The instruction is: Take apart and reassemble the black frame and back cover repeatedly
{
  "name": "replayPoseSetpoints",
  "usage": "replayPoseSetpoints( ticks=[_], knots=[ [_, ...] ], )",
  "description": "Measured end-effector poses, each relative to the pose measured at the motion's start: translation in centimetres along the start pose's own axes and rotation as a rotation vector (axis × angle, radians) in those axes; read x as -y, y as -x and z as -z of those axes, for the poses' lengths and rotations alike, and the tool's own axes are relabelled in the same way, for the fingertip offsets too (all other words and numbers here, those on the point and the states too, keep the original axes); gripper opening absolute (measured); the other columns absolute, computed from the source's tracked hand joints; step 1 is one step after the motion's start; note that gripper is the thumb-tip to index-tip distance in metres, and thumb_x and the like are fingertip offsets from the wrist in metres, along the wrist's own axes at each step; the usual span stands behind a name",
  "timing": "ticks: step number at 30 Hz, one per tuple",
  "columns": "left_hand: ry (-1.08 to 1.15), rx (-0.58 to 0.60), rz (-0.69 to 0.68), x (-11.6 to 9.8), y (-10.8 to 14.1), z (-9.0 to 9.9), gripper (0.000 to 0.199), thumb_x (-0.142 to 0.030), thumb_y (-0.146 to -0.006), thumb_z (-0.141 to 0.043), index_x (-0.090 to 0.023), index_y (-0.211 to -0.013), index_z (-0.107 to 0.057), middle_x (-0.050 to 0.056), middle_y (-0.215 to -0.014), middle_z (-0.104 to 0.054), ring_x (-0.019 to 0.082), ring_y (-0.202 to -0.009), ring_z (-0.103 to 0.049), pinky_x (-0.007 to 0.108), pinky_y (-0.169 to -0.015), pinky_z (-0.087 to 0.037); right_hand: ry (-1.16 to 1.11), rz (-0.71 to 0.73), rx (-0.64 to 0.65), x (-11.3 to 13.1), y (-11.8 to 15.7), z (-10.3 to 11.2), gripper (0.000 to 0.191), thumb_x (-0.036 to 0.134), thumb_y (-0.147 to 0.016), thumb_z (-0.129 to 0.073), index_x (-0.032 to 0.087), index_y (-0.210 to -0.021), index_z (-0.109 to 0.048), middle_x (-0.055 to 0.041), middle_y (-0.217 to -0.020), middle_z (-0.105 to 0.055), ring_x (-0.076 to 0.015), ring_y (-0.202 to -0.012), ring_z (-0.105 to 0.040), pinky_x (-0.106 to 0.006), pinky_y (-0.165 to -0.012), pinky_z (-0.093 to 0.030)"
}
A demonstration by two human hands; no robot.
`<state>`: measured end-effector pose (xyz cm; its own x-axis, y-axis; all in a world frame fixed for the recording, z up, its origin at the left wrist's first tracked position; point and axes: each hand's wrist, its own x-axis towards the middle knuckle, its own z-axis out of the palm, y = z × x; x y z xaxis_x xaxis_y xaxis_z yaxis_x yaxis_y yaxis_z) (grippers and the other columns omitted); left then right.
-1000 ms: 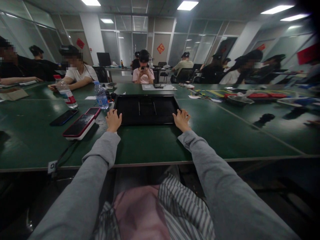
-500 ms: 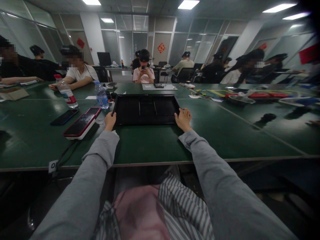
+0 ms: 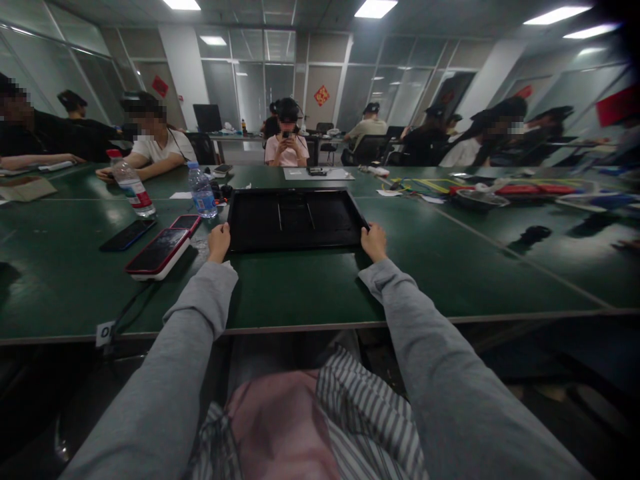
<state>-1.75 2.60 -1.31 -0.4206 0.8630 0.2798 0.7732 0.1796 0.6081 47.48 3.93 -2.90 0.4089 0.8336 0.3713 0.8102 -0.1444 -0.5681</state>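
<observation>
A wide black tray-like object (image 3: 255, 217) with a raised rim lies on the green table (image 3: 300, 287) in front of me. Two thin metal rods (image 3: 281, 217) show in its middle. My left hand (image 3: 219, 242) grips its left edge near the front corner, fingers closed. At the right front corner my right hand (image 3: 375, 241) is closed on the rim. The fingers under the edge are partly hidden on both sides.
Left of the tray stand a blue-capped bottle (image 3: 203, 192), a red-capped bottle (image 3: 131, 187), a dark phone (image 3: 129, 235) and a red-edged device (image 3: 159, 253). Cables (image 3: 425, 188) lie at the right back. A person (image 3: 287, 147) sits opposite; others sit around.
The right fingers, spread before, have closed round the tray's corner. The tray's right front side has shifted slightly right. My left hand keeps its hold.
</observation>
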Motion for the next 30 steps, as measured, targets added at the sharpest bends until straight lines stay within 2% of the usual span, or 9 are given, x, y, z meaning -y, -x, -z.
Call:
replayPoseSetpoints(
  ticks=[7,13,24,30],
  knots=[
    [-0.019,-0.008,-0.01,-0.6,0.66,0.45,0.046,-0.036,-0.106,-0.035,-0.012,-0.124,-0.07,0.02,-0.127,-0.071,0.03,-0.119,-0.066,0.035,-0.096,-0.047,0.051,0.011,0.049,0.65,0.5,0.58,0.047,0.033,-0.1,-0.039,0.008,-0.137,-0.053,-0.0253,-0.134,-0.059,-0.0375,-0.125,-0.05,-0.051,-0.103,-0.04],
    [0.007,-0.004,-0.002,-0.53,0.67,0.35,0.046,-0.038,-0.106,-0.036,-0.012,-0.125,-0.07,0.019,-0.129,-0.071,0.03,-0.121,-0.065,0.035,-0.098,-0.047,0.058,0.001,0.083,0.46,0.31,0.62,0.049,0.029,-0.098,-0.039,0.007,-0.141,-0.05,-0.0249,-0.139,-0.057,-0.0392,-0.129,-0.048,-0.053,-0.105,-0.039],
    [0.006,-0.002,-0.004,-0.46,0.6,0.29,0.049,-0.038,-0.107,-0.034,-0.011,-0.126,-0.069,0.02,-0.13,-0.07,0.031,-0.123,-0.064,0.036,-0.101,-0.046,0.039,0.0,0.059,0.47,0.36,0.49,0.046,0.028,-0.097,-0.042,0.01,-0.138,-0.052,-0.0228,-0.138,-0.058,-0.0367,-0.128,-0.049,-0.051,-0.105,-0.038],
    [0.055,0.001,-0.002,-0.45,0.63,0.25,0.052,-0.047,-0.105,-0.039,-0.01,-0.128,-0.067,0.02,-0.13,-0.07,0.031,-0.124,-0.064,0.037,-0.103,-0.047,0.045,0.0,0.068,0.22,0.18,0.32,0.049,0.029,-0.098,-0.042,0.008,-0.141,-0.051,-0.0238,-0.138,-0.058,-0.0376,-0.129,-0.049,-0.051,-0.106,-0.039]
  ],
)
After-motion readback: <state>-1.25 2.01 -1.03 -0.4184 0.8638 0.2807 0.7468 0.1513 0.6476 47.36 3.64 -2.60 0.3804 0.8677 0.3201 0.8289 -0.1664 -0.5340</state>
